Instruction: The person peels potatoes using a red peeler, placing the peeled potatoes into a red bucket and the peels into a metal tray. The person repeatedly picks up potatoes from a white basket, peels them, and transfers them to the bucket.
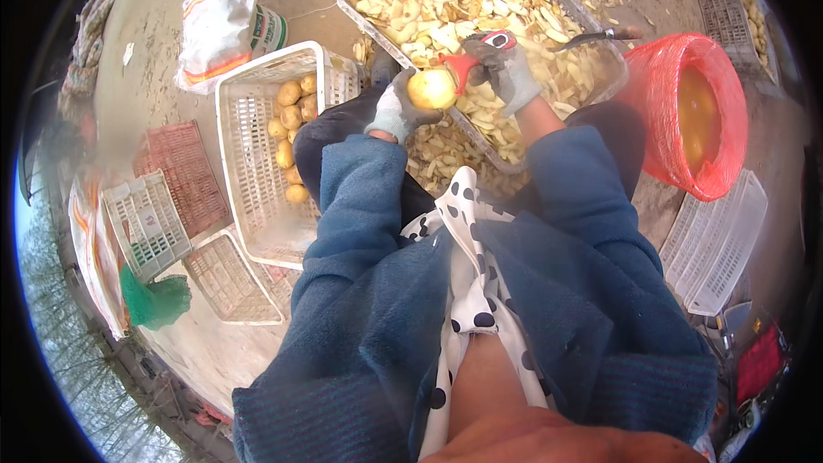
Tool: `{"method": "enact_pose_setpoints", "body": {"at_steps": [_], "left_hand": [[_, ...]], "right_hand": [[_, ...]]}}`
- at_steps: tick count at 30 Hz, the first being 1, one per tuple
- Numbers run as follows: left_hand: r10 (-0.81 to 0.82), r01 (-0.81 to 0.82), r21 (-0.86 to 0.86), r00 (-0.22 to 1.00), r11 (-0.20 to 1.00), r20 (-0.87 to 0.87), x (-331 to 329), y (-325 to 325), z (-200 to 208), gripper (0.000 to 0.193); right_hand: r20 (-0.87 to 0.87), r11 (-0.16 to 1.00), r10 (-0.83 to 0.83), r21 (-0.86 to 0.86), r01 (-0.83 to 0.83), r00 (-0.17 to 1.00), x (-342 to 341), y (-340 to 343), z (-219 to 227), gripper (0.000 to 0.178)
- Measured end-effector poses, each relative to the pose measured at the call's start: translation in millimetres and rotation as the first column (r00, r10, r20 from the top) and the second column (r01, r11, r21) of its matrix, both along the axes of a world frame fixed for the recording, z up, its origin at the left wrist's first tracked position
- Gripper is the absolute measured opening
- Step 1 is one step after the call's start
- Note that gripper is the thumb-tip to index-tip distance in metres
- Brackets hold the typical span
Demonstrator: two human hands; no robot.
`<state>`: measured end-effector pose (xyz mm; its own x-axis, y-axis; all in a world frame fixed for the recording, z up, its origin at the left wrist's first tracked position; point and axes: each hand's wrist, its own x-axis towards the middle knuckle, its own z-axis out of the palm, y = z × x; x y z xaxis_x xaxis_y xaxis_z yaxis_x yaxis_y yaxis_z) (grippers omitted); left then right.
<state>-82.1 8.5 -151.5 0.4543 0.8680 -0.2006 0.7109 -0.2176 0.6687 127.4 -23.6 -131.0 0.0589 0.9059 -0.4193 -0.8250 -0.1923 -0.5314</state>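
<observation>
My left hand [396, 111], in a grey-and-white work glove, is closed round a pale yellow potato [431, 90]. In my gloved right hand [507, 75] is a red peeler [460, 67], its head against or very close to the potato's right side. Both hands are over the near edge of a large shallow tray [490, 147] heaped with peelings [429, 9]. More peelings lie between my legs. To the left stands a white slatted crate [249, 180] with several unpeeled potatoes [290, 94] along its right side.
A tub lined with red plastic [645, 103] holds yellowish contents at the right. A knife [591, 38] rests by the tray's right edge. White crates [716, 244] lie behind the tub. A white sack [221, 26], a red crate [182, 176] and green netting [154, 298] are left.
</observation>
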Motion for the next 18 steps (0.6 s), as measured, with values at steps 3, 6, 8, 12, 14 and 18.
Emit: {"method": "enact_pose_setpoints", "body": {"at_steps": [3, 6, 8, 12, 14, 18], "left_hand": [[-0.015, 0.020, -0.074, 0.997, 0.997, 0.072, -2, 4, 3, 0.082], [-0.011, 0.031, -0.129, 0.989, 0.991, 0.150, -4, 4, -3, 0.079], [0.018, 0.046, -0.242, 0.966, 0.969, 0.256, -6, 2, -3, 0.076], [0.139, 0.213, -0.549, 0.837, 0.808, 0.530, -7, 12, -20, 0.072], [0.131, 0.445, -0.489, 0.626, 0.750, 0.769, -21, 20, -97, 0.068], [0.145, 0.536, -0.422, 0.483, 0.731, 0.863, -29, 21, -143, 0.066]], "right_hand": [[0.263, 0.999, -0.012, 0.041, 0.002, 0.965, 1, -7, -7, 0.022], [0.257, 0.988, -0.043, -0.134, 0.080, 0.965, 13, -5, -15, 0.019], [0.234, 0.981, -0.104, -0.136, 0.139, 0.966, 10, -9, -22, 0.019], [0.292, 0.987, -0.155, 0.000, 0.163, 0.944, 2, -6, -24, 0.024], [0.265, 0.999, -0.035, 0.031, 0.027, 0.964, -3, -9, 16, 0.026], [0.406, 0.982, 0.145, 0.049, -0.181, 0.902, -26, -10, 27, 0.015]]}}
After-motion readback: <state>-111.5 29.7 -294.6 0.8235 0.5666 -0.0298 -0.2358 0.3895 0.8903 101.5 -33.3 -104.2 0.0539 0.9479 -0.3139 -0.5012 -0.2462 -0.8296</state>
